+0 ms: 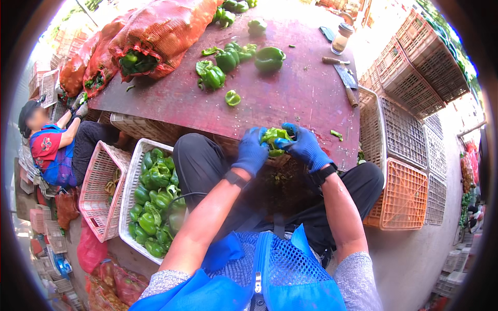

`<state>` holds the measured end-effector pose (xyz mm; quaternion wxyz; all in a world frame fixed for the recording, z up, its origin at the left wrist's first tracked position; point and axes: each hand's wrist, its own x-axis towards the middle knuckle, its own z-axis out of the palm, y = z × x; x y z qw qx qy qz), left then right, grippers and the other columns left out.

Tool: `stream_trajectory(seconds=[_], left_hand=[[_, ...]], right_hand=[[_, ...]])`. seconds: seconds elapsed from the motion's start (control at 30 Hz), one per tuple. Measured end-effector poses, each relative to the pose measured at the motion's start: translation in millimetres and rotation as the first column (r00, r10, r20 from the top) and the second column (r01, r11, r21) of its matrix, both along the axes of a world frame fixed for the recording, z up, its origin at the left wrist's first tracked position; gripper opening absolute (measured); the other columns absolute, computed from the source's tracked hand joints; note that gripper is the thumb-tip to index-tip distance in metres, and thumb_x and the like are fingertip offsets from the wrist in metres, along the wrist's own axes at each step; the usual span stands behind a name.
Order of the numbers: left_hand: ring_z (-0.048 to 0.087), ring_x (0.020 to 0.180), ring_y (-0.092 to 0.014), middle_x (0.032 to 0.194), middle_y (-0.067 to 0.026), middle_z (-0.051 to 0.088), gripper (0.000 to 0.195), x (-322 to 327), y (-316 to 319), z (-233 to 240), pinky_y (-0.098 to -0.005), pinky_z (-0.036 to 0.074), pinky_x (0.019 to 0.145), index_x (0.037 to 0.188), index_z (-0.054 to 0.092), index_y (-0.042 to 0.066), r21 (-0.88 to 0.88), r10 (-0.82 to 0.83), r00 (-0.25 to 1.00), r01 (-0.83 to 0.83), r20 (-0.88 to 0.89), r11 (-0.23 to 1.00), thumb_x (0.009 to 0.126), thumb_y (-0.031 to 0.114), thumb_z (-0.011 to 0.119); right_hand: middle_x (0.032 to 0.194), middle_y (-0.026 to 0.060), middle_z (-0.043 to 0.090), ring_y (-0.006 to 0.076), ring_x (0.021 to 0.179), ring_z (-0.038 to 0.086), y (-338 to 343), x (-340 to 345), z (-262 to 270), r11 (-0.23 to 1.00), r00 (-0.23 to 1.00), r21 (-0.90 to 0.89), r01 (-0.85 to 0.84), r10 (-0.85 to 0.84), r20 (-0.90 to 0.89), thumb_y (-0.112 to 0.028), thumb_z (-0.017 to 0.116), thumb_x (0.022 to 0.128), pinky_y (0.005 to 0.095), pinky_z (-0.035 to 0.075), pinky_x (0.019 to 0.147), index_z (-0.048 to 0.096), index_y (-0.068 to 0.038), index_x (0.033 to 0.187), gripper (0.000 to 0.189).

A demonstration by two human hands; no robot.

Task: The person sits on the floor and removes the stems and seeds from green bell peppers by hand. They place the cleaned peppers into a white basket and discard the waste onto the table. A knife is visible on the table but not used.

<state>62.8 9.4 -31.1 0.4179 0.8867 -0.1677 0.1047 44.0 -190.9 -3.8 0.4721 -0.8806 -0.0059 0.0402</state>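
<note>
Both my hands wear blue gloves and hold a torn green bell pepper [274, 137] between them, just off the near edge of the red table [295, 101]. My left hand [252, 149] grips its left side; my right hand [305, 144] has its fingers on the right side. On the table lie a small pepper piece [232, 98], a large whole pepper [269, 59] and several others, some broken. A scrap [336, 135] lies near the right corner. A cleaver [345, 77] and a wooden-handled knife [334, 60] rest at the right edge.
Red mesh sacks [167, 35] fill the table's far left. A white crate [130, 186] of peppers stands left of my leg, beside a pink crate [90, 186]. Stacked crates, one orange [404, 194], stand at the right. A glass jar [341, 39] is at the back. A co-worker [58, 144] sits far left.
</note>
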Motion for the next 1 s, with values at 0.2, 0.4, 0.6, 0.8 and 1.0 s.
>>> stream_trajectory(seconds=[0.2, 0.4, 0.6, 0.8, 1.0], left_hand=[[0.062, 0.109, -0.039, 0.116, -0.0194, 0.063, 0.041, -4, -3, 18, -0.0448, 0.052, 0.093, 0.116, 0.066, 0.007, 0.045, -0.080, 0.994, 0.077, 0.080, 0.996, 0.075, 0.002, 0.067], [0.062, 0.109, -0.039, 0.116, -0.0190, 0.063, 0.040, 2, -6, 11, -0.0443, 0.053, 0.093, 0.115, 0.065, 0.007, 0.043, -0.122, 0.982, 0.117, 0.144, 0.992, 0.076, 0.001, 0.065], [0.064, 0.106, -0.039, 0.114, -0.0186, 0.065, 0.039, 12, -3, -4, -0.0442, 0.054, 0.091, 0.115, 0.065, 0.007, 0.010, -0.125, 0.989, 0.124, 0.074, 0.992, 0.076, 0.000, 0.063], [0.063, 0.104, -0.040, 0.112, -0.0203, 0.064, 0.038, 11, -3, -8, -0.0448, 0.053, 0.091, 0.115, 0.064, 0.005, 0.015, -0.100, 0.994, 0.100, 0.032, 0.995, 0.078, 0.003, 0.062], [0.065, 0.103, -0.039, 0.113, -0.0192, 0.066, 0.038, 11, -6, -15, -0.0440, 0.055, 0.090, 0.116, 0.066, 0.007, -0.002, -0.065, 0.990, 0.066, 0.126, 0.998, 0.078, 0.003, 0.064]], right_hand=[[0.112, 0.0234, 0.070, 0.0396, 0.099, 0.069, 13, -8, 49, 0.933, 0.990, -0.356, -0.039, 0.084, 0.110, -0.032, 0.082, 0.077, 0.0460, 0.054, 0.088, 0.061, -0.005, 0.133, 0.065], [0.103, 0.0229, 0.071, 0.0405, 0.102, 0.067, 11, 18, 39, 0.863, 0.980, -0.469, -0.185, 0.196, -0.025, -0.026, 0.080, 0.078, 0.0456, 0.054, 0.087, 0.067, -0.009, 0.123, 0.050], [0.106, 0.0216, 0.071, 0.0388, 0.099, 0.069, 9, 29, 30, 0.936, 0.974, -0.269, -0.227, 0.221, -0.053, -0.019, 0.076, 0.081, 0.0429, 0.056, 0.086, 0.071, -0.010, 0.119, 0.039], [0.100, 0.0173, 0.075, 0.0291, 0.092, 0.074, 8, 35, 27, 0.914, 0.964, -0.310, -0.263, 0.242, -0.106, -0.016, 0.074, 0.086, 0.0381, 0.056, 0.083, 0.072, -0.007, 0.118, 0.033], [0.100, 0.0187, 0.074, 0.0301, 0.088, 0.074, -2, 44, 10, 0.986, 0.954, 0.033, -0.166, 0.169, -0.247, -0.018, 0.074, 0.086, 0.0381, 0.056, 0.081, 0.073, -0.009, 0.117, 0.032]])
